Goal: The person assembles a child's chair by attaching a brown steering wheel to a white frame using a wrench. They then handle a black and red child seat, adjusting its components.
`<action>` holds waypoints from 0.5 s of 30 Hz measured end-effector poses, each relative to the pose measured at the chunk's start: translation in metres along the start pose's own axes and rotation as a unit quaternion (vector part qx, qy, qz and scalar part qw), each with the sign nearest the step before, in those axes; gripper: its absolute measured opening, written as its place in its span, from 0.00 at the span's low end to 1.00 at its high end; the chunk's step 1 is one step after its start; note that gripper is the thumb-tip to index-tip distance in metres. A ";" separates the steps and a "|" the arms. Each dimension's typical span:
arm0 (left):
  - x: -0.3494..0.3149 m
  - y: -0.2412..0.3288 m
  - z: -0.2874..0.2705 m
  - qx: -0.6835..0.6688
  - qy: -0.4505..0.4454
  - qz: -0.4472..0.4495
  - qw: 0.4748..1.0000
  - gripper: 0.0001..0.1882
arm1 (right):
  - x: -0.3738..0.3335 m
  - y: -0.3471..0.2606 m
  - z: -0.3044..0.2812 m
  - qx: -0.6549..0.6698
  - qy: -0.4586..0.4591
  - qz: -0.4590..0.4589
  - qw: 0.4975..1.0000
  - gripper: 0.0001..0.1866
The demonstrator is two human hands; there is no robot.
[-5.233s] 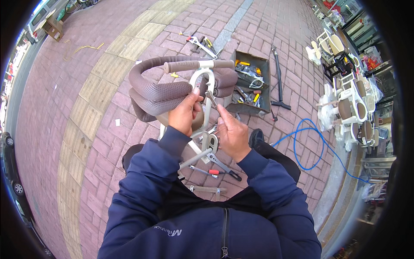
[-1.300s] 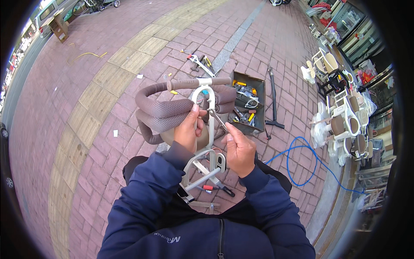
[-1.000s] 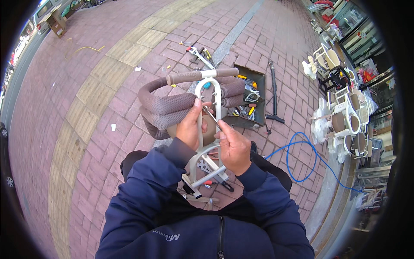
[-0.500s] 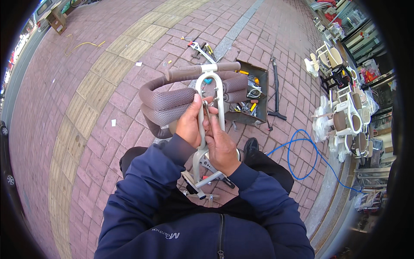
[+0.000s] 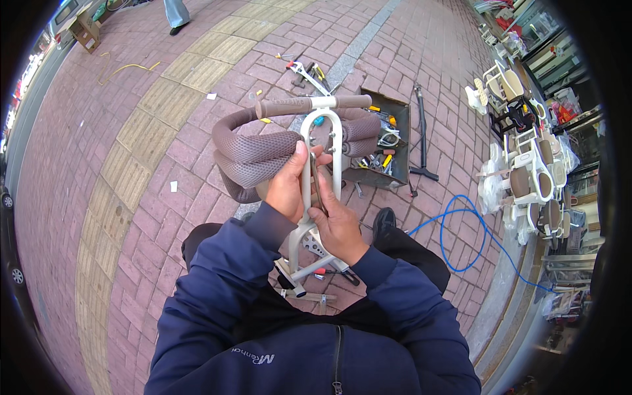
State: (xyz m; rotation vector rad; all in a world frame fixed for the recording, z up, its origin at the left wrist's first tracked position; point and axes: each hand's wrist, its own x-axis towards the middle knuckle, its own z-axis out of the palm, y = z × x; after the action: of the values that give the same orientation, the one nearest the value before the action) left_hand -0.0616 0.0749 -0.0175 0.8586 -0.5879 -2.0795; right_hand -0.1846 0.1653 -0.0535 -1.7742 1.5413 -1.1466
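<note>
Between my knees stands a cream tubular frame (image 5: 337, 155) with a long loop at its upper end. A brown-gripped handlebar (image 5: 283, 107) crosses the top of the loop. Brown mesh-covered padding (image 5: 253, 158) curves out on both sides. My left hand (image 5: 285, 189) is closed round the loop's left tube, thumb up against the padding. In my right hand (image 5: 340, 227) is a slim metal spanner (image 5: 315, 171), its upper end inside the loop by the left tube. My left fingertips reach through beside it, partly hidden. Bolts (image 5: 334, 147) show on the loop's right tube.
Beyond the frame sits a metal toolbox (image 5: 403, 141) full of tools. More tools, including pliers (image 5: 320, 74), lie on the paving. A black T-handled rod (image 5: 422, 131), a blue hose (image 5: 454, 214) and several stacked child seats (image 5: 530, 174) are right. A passer-by's leg (image 5: 176, 14) shows far left.
My right hand and the spanner have turned slightly, the spanner now standing more upright. The frame has shifted a little. A passer-by's leg has come into view at the top.
</note>
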 end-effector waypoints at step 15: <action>0.009 -0.017 0.005 0.120 0.104 0.108 0.981 0.35 | 0.005 -0.038 -0.018 0.006 0.003 0.038 0.999 0.35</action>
State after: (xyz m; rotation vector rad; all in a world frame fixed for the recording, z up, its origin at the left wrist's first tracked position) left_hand -0.0773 0.0778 -0.0286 1.0837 -0.7904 -1.7204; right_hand -0.1804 0.1716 -0.0119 -1.6921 1.5881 -1.1220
